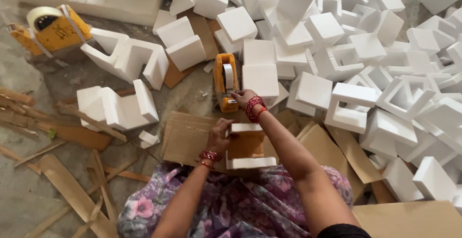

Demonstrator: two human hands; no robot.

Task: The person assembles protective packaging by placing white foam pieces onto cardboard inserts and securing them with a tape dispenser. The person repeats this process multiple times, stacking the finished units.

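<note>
Item in hand: a white foam bracket, a squared C-shaped packing piece with a brown cardboard panel set inside it, resting on a stack of cardboard sheets on the floor directly in front of the seated person. Left hand: fingers curled against the bracket's left end, gripping it and holding it steady. Right hand: extended forward, fingers pinched at the front of an orange tape dispenser that stands just beyond the bracket; it appears to be grasping the tape end, though the exact hold is too small to confirm. Both wrists carry red bangles. Step judged in hand: drawing tape to bind bracket and cardboard together. The next move calls for pulling a length toward the bracket while the left hand keeps the piece from shifting, then pressing the tape flat across foam and card. Surroundings: a large heap of foam pieces fills the floor to the right and ahead; a second dispenser, yellow, lies at the far left; wooden strips are scattered at the near left; a cardboard sheet lies at the near right corner.
</note>
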